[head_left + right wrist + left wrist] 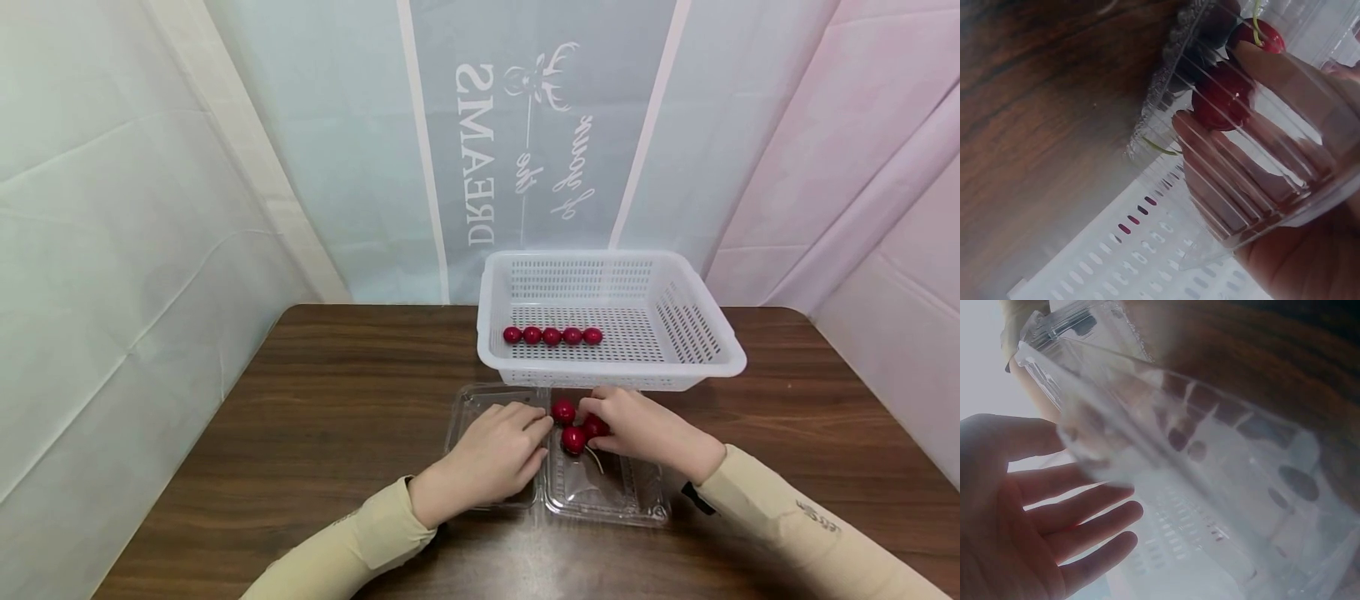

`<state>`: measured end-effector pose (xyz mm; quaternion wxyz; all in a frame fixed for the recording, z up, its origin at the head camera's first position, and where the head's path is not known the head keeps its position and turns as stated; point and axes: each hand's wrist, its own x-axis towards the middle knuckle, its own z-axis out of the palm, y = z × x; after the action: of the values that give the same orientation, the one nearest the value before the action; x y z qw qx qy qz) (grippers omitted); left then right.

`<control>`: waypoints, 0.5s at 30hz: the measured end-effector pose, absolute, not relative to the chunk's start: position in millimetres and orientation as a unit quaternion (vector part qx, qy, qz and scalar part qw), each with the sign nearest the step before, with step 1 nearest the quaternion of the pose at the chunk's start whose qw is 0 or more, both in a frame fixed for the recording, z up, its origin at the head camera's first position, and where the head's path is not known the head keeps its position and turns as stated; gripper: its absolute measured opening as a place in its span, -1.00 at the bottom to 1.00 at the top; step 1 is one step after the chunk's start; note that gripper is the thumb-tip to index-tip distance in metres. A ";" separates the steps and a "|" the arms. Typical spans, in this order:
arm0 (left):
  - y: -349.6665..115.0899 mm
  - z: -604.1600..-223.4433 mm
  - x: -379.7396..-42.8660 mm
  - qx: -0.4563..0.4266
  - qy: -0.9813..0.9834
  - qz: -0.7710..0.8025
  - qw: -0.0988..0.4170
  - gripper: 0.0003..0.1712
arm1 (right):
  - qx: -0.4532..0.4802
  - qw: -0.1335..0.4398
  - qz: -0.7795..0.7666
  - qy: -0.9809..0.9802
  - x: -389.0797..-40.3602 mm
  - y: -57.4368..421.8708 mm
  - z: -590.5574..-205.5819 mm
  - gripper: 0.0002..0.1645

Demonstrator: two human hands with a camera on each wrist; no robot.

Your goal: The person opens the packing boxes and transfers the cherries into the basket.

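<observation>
My right hand (pixel 637 421) reaches into the right half of a hinged clear plastic box (pixel 603 507). Its thumb and fingertips pinch a dark red cherry (pixel 597 427), which the right wrist view shows through the ribbed plastic between them. Two more cherries lie close by in the box: one cherry (pixel 563 411) toward the back and another cherry (pixel 573 440) nearer the front, beside a pale stem (pixel 595 460). Over the left half of the box rests my left hand (pixel 491 454), with loosely extended fingers along the plastic near the hinge. It holds nothing.
Behind the box stands a white perforated basket (pixel 708 354). On its bottom, toward the left, several cherries (pixel 552 336) sit in a row. Everything stands on a dark wooden table (pixel 337 400), with a printed curtain (pixel 525 150) behind it and pale sheets at both sides.
</observation>
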<state>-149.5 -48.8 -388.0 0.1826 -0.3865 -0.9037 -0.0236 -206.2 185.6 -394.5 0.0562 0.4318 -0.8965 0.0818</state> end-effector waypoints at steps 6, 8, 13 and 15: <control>-48.6 -388.0 -150.2 -0.386 -0.904 -0.024 0.182 -0.61 | 0.438 0.065 0.090 -0.892 -205.4 187.3 -394.5 -0.68; -48.6 -388.0 -150.3 -0.386 -0.904 -0.023 0.181 -0.61 | 0.440 0.067 0.093 -0.891 -205.6 187.5 -394.8 -0.67; -48.4 -388.0 -150.0 -0.386 -0.904 -0.024 0.183 -0.62 | 0.432 0.050 0.090 -0.896 -205.6 188.0 -394.5 -0.66; -48.4 -387.9 -149.9 -0.386 -0.903 -0.024 0.185 -0.62 | 0.427 0.042 0.088 -0.899 -205.4 188.2 -394.0 -0.65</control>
<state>-149.9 -48.4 -387.9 0.1848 -0.3860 -0.9035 -0.0243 -205.4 188.2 -394.0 0.0417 0.4273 -0.8988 0.0880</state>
